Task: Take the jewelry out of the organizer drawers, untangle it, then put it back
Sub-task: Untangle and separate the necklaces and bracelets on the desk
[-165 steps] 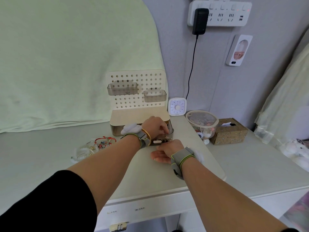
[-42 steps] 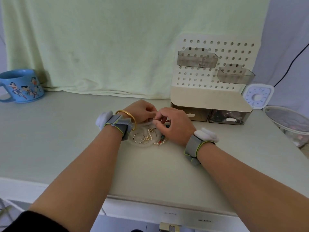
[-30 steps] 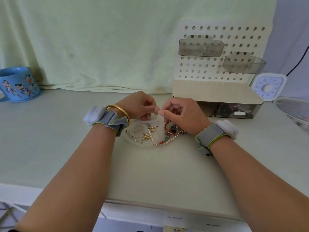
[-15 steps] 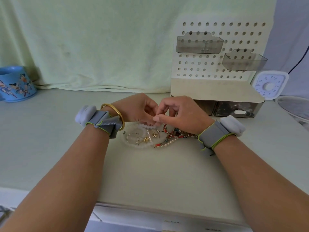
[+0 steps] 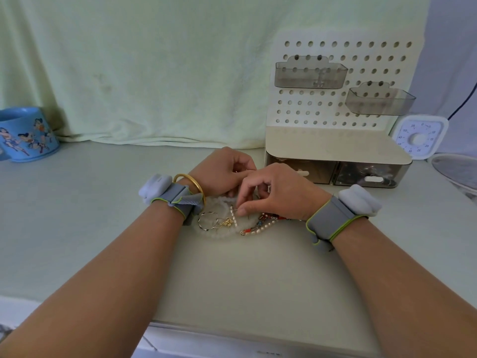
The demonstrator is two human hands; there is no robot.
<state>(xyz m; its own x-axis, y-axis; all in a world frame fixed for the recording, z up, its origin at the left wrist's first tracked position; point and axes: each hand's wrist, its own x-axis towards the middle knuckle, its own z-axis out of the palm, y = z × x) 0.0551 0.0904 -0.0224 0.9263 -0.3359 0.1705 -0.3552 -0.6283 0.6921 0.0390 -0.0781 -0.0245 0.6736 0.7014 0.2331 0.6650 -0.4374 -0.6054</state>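
The mug (image 5: 28,135) is blue with cartoon figures. The cloth (image 5: 154,73) is pale green. The organizer (image 5: 333,144) is cream, its drawers (image 5: 320,171) smoky grey. The bangle (image 5: 197,186) is gold.

Tangled jewelry (image 5: 227,224) of hoops, pearls and beads lies heaped near the closed organizer drawers (image 5: 371,174).

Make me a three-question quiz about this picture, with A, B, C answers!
1. Where is the blue mug?
A) far left on the table
B) on top of the organizer
C) inside a drawer

2. How many clear bins hang on the pegboard?
A) one
B) two
C) four

3. What is the right hand doing?
A) lying flat
B) pinching jewelry
C) lifting the mug

Answers:
1 A: it stands at the table's far left.
2 B: one bin hangs higher, one lower to the right.
3 B: thumb and fingertip meet on a piece over the pile.
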